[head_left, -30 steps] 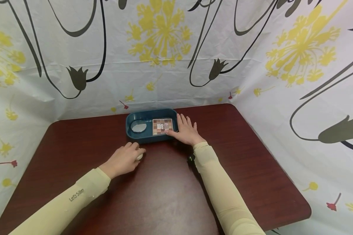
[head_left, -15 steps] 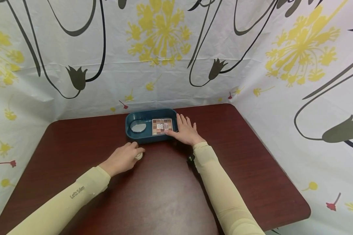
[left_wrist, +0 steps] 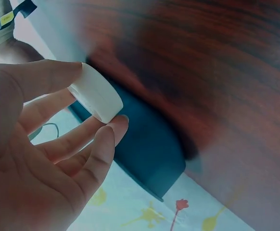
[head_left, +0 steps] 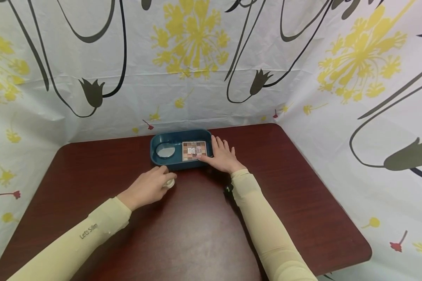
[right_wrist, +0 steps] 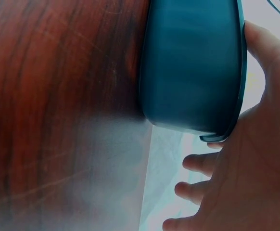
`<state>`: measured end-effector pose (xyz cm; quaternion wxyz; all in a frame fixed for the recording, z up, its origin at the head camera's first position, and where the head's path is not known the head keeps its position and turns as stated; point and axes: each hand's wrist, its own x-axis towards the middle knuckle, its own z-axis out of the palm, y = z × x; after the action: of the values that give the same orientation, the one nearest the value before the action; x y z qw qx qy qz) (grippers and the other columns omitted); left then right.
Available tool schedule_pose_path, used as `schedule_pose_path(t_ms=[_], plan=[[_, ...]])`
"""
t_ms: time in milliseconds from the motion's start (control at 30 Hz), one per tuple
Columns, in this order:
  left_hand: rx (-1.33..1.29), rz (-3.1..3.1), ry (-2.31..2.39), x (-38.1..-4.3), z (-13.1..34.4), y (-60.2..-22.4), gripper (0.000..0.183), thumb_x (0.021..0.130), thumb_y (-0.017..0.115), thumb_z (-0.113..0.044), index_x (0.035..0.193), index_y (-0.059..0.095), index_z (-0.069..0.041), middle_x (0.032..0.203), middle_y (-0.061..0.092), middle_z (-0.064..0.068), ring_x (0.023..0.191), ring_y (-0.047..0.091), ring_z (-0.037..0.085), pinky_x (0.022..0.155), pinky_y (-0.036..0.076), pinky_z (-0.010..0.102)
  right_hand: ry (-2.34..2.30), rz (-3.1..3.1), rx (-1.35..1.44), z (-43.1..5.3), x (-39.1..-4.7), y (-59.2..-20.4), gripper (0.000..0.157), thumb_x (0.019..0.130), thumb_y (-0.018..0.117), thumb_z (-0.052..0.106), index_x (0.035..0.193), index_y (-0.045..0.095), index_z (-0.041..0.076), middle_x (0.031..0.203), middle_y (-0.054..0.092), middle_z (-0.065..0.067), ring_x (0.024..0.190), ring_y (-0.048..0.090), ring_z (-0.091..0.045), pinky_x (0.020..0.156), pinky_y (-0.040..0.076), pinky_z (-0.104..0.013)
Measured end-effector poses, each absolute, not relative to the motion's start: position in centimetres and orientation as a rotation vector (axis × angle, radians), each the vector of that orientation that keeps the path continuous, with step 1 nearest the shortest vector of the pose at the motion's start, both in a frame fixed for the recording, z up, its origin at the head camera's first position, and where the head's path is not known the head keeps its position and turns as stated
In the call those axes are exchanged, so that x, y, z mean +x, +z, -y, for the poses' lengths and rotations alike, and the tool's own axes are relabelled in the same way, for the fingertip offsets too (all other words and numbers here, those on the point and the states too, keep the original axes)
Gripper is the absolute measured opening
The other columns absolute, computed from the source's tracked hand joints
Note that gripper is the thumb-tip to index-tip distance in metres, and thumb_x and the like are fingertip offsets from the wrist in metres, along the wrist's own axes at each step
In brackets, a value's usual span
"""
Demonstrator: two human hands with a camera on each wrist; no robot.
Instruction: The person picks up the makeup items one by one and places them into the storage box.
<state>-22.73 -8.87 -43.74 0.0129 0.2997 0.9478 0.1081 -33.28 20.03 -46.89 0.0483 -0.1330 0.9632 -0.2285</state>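
Observation:
My left hand (head_left: 146, 188) pinches a small white short cylinder (left_wrist: 97, 94) between thumb and fingers, just in front of the blue tray (head_left: 174, 167). Its flat side and rounded edge show in the left wrist view. My right hand (head_left: 225, 157) rests at the tray's right end with fingers straight and spread, its thumb over the front rim. In the right wrist view that thumb lies along the rim and the fingers reach past the corner. Inside the tray sit a round silver mirror-like disc (head_left: 165, 151) on the left and a checkered makeup palette (head_left: 191, 151) on the right.
The dark red-brown table (head_left: 211, 234) has rounded corners, and the tray stands near its back edge. A white flower-printed sheet (head_left: 133, 58) hangs behind and along the sides. A small black item (head_left: 228, 189) shows beside my right wrist.
My left hand has shifted slightly forward and to the right with the white cylinder, closer to the tray's front wall. My right hand stays in place on the tray.

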Motion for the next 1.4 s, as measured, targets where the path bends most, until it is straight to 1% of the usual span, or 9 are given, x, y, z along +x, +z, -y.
schedule_pose_path(t_ms=[167, 267, 400, 533, 700, 833, 1000, 1200, 1400], plan=[[0.968, -2.976, 0.370, -22.9, 8.7, -43.0, 0.046, 0.085, 0.082, -0.016, 0.129, 0.069, -0.015, 0.102, 0.059, 0.005, 0.085, 0.055, 0.018, 0.066, 0.055, 0.031, -0.683, -2.950, -0.408, -20.0, -33.3, -47.0, 0.112, 0.085, 0.047, 0.083, 0.163, 0.002, 0.016, 0.168, 0.007, -0.015, 0.152, 0.004, -0.040, 0.116, 0.006, -0.065], [0.979, -3.000, 0.393, -23.3, 8.7, -42.2, 0.045, 0.085, 0.082, -0.015, 0.128, 0.069, -0.015, 0.105, 0.060, 0.006, 0.088, 0.057, 0.019, 0.068, 0.056, 0.033, -0.677, -2.948, -0.399, -20.1, -33.3, -47.0, 0.112, 0.086, 0.047, 0.082, 0.163, 0.002, 0.016, 0.168, 0.006, -0.015, 0.152, 0.002, -0.040, 0.117, 0.006, -0.064], [0.947, -3.026, 0.398, -24.4, 8.6, -41.0, 0.044, 0.087, 0.080, -0.016, 0.130, 0.068, -0.016, 0.109, 0.061, 0.007, 0.092, 0.058, 0.020, 0.072, 0.057, 0.038, -0.681, -2.944, -0.392, -20.2, -33.2, -46.8, 0.112, 0.086, 0.047, 0.083, 0.163, 0.000, 0.016, 0.168, 0.005, -0.015, 0.152, 0.001, -0.040, 0.117, 0.004, -0.064], [0.917, -3.026, 0.393, -25.6, 8.6, -40.2, 0.042, 0.090, 0.077, -0.017, 0.131, 0.067, -0.015, 0.113, 0.060, 0.009, 0.094, 0.058, 0.022, 0.077, 0.057, 0.041, -0.680, -2.944, -0.403, -20.3, -33.2, -46.8, 0.112, 0.086, 0.047, 0.082, 0.163, 0.000, 0.016, 0.168, 0.005, -0.015, 0.152, 0.002, -0.041, 0.117, 0.005, -0.064], [0.903, -3.015, 0.387, -26.9, 8.6, -39.6, 0.042, 0.090, 0.076, -0.015, 0.131, 0.067, -0.014, 0.112, 0.060, 0.010, 0.094, 0.058, 0.024, 0.077, 0.057, 0.042, -0.684, -2.948, -0.422, -20.2, -33.2, -46.9, 0.110, 0.087, 0.049, 0.080, 0.163, 0.002, 0.016, 0.168, 0.006, -0.015, 0.152, 0.002, -0.040, 0.117, 0.006, -0.064], [0.885, -3.003, 0.370, -27.9, 8.6, -39.3, 0.043, 0.090, 0.077, -0.015, 0.132, 0.067, -0.014, 0.111, 0.060, 0.011, 0.093, 0.058, 0.025, 0.077, 0.056, 0.044, -0.695, -2.944, -0.419, -20.0, -33.2, -46.7, 0.110, 0.088, 0.049, 0.079, 0.163, 0.001, 0.016, 0.168, 0.006, -0.015, 0.153, 0.000, -0.039, 0.117, 0.005, -0.064], [0.867, -2.987, 0.330, -29.4, 8.5, -39.1, 0.042, 0.092, 0.075, -0.015, 0.132, 0.067, -0.014, 0.116, 0.061, 0.013, 0.096, 0.058, 0.026, 0.078, 0.055, 0.045, -0.698, -2.945, -0.407, -19.9, -33.2, -46.4, 0.109, 0.088, 0.049, 0.079, 0.163, 0.001, 0.017, 0.168, 0.005, -0.014, 0.153, -0.001, -0.037, 0.117, 0.004, -0.063], [0.874, -2.958, 0.303, -30.9, 8.5, -39.1, 0.041, 0.093, 0.074, -0.015, 0.133, 0.067, -0.013, 0.120, 0.060, 0.014, 0.095, 0.058, 0.027, 0.076, 0.054, 0.044, -0.697, -2.950, -0.404, -19.9, -33.2, -46.5, 0.108, 0.089, 0.051, 0.076, 0.163, 0.002, 0.015, 0.168, 0.005, -0.013, 0.153, 0.000, -0.038, 0.117, 0.005, -0.064], [0.874, -2.919, 0.293, -32.0, 8.4, -39.7, 0.041, 0.094, 0.073, -0.015, 0.134, 0.066, -0.013, 0.120, 0.060, 0.013, 0.097, 0.059, 0.028, 0.081, 0.053, 0.045, -0.689, -2.948, -0.414, -19.9, -33.2, -46.6, 0.108, 0.089, 0.051, 0.076, 0.163, 0.002, 0.015, 0.168, 0.006, -0.013, 0.153, 0.002, -0.039, 0.117, 0.006, -0.064]])
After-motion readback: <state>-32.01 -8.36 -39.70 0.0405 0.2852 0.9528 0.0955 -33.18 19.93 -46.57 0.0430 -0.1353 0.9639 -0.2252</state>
